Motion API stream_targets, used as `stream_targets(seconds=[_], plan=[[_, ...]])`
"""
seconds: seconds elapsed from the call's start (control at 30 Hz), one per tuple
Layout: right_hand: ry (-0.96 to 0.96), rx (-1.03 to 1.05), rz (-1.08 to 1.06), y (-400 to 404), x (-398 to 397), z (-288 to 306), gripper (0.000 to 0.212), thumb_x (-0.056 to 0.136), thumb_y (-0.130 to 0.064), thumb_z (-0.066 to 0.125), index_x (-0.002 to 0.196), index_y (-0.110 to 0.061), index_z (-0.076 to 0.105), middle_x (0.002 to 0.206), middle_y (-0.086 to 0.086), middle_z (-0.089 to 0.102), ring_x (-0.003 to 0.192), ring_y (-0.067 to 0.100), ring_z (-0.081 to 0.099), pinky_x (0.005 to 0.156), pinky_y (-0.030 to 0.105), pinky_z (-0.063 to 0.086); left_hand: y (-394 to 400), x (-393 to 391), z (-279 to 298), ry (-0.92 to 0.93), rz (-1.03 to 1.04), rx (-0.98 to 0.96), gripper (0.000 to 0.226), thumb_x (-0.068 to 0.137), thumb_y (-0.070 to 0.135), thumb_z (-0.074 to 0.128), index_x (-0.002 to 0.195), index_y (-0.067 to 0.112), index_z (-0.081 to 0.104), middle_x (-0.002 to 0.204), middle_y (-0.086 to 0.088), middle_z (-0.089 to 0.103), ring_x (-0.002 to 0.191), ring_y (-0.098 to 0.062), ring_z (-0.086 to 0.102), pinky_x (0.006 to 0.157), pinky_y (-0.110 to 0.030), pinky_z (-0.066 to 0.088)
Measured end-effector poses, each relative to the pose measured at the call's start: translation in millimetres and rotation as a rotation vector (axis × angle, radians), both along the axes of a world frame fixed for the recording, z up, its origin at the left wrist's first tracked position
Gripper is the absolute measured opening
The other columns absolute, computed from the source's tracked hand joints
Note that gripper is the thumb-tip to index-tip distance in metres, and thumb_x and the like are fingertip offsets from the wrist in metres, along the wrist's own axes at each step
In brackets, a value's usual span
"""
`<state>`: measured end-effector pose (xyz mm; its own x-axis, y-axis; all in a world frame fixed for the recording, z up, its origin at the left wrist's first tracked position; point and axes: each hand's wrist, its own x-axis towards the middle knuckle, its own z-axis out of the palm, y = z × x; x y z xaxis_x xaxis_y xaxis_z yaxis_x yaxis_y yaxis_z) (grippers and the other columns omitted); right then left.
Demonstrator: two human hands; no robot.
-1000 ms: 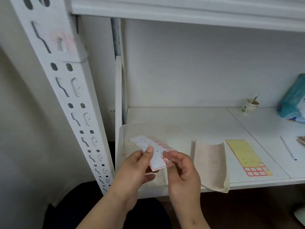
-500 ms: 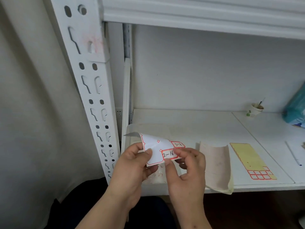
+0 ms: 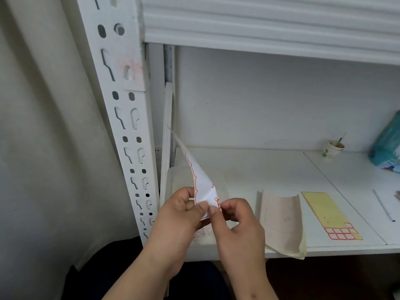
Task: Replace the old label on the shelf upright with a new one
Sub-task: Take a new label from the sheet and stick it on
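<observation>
Your left hand (image 3: 184, 215) and right hand (image 3: 236, 217) are both pinched shut on the lower end of the label sheet (image 3: 202, 187), held in front of the shelf (image 3: 249, 169) near its front-left corner; the sheet's top curls up twd the shelf upright (image 3: 129, 118). Red residue patch (image 3: 133, 68) sits high on the upright, well above your hands. Rt of your hands: curled backing paper (image 3: 281, 221) overhanging the front edge, then yellow sheet (image 3: 326, 213). Shelf btwn is bare.

Bare shelf (image 3: 249, 165) behind curled paper (image 3: 281, 221).
</observation>
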<state>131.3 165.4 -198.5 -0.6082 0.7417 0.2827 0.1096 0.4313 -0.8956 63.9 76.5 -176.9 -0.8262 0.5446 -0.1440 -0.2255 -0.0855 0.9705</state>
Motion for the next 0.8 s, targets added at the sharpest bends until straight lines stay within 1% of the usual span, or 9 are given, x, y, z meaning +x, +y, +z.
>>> stream_targets(seconds=[0.13, 0.23, 0.37, 0.43, 0.5, 0.6, 0.67, 0.73, 0.8], plan=[[0.004, 0.012, 0.003, 2, -1, 2, 0.019, 0.082, -0.026, 0.069, 0.067, -0.03, 0.059, 0.075, -0.024, 0.066, 0.078, -0.005, 0.061, 0.062, 0.008, 0.042, -1, 0, 0, 0.029, -0.009, -0.03, 0.018, 0.098, 0.003, 0.054, 0.106, 0.012, 0.068, 0.096, -0.012, 0.078, 0.096, -0.028, 0.074, 0.098, -0.05, 0.053], [-0.008, 0.007, -0.007, 4, -1, 0, 0.02, 0.082, -0.02, 0.069, 0.064, -0.028, 0.063, 0.07, -0.02, 0.066, 0.074, -0.002, 0.062, 0.061, 0.009, 0.042, -2, 1, 1, 0.029, -0.011, -0.049, 0.017, 0.098, 0.003, 0.055, 0.106, 0.012, 0.067, 0.096, -0.008, 0.079, 0.095, -0.026, 0.075, 0.097, -0.048, 0.054], [-0.023, -0.036, -0.015, 4, 0, 1, 0.025, 0.083, -0.014, 0.067, 0.061, -0.026, 0.063, 0.067, -0.017, 0.066, 0.07, 0.0, 0.06, 0.058, 0.009, 0.041, -2, 2, 2, 0.011, -0.013, -0.059, 0.019, 0.097, 0.0, 0.054, 0.107, 0.011, 0.067, 0.095, -0.009, 0.079, 0.094, -0.028, 0.075, 0.095, -0.045, 0.056], [-0.038, -0.1, -0.011, 5, 0, 3, 0.027, 0.084, -0.014, 0.065, 0.06, -0.024, 0.062, 0.065, -0.017, 0.064, 0.065, 0.0, 0.057, 0.057, 0.008, 0.04, -3, 2, 3, 0.004, -0.015, -0.066, 0.019, 0.097, -0.001, 0.054, 0.107, 0.01, 0.066, 0.094, -0.01, 0.079, 0.092, -0.028, 0.075, 0.093, -0.043, 0.057], [-0.046, -0.194, -0.019, 6, -1, 4, 0.025, 0.085, -0.013, 0.064, 0.061, -0.019, 0.062, 0.061, -0.012, 0.063, 0.056, 0.003, 0.052, 0.054, 0.01, 0.039, -4, 3, 4, 0.002, -0.01, -0.084, 0.019, 0.097, -0.001, 0.054, 0.109, 0.009, 0.065, 0.092, -0.009, 0.079, 0.09, -0.027, 0.075, 0.091, -0.041, 0.058], [-0.01, -0.354, -0.042, 8, 0, 7, 0.022, 0.086, -0.013, 0.062, 0.064, -0.014, 0.064, 0.062, -0.006, 0.067, 0.053, 0.004, 0.053, 0.05, 0.011, 0.039, -4, 2, 5, 0.011, 0.023, -0.116, 0.023, 0.097, 0.0, 0.056, 0.113, 0.016, 0.06, 0.088, -0.009, 0.079, 0.088, -0.026, 0.076, 0.093, -0.047, 0.056], [0.026, -0.463, -0.058, 10, 1, 10, 0.019, 0.086, -0.012, 0.061, 0.068, -0.011, 0.065, 0.063, -0.001, 0.068, 0.059, 0.006, 0.058, 0.055, 0.015, 0.042, -3, 1, 4, 0.008, 0.079, -0.135, 0.033, 0.095, -0.001, 0.058, 0.116, 0.024, 0.055, 0.085, -0.008, 0.079, 0.086, -0.024, 0.076, 0.093, -0.05, 0.056], [0.063, -0.56, -0.072, 12, 3, 11, 0.02, 0.087, -0.011, 0.059, 0.068, -0.008, 0.064, 0.061, 0.002, 0.065, 0.065, 0.015, 0.058, 0.063, 0.024, 0.043, -2, 0, 4, 0.007, 0.133, -0.157, 0.043, 0.094, -0.001, 0.06, 0.118, 0.032, 0.048, 0.085, -0.003, 0.079, 0.084, -0.021, 0.077, 0.091, -0.05, 0.056], [0.093, -0.641, -0.079, 14, 3, 12, 0.022, 0.088, -0.01, 0.059, 0.066, -0.008, 0.062, 0.056, 0.002, 0.063, 0.066, 0.019, 0.059, 0.069, 0.029, 0.043, -1, 1, 5, 0.023, 0.178, -0.184, 0.057, 0.093, 0.001, 0.062, 0.128, 0.039, 0.039, 0.087, 0.002, 0.079, 0.082, -0.017, 0.076, 0.089, -0.049, 0.057]])
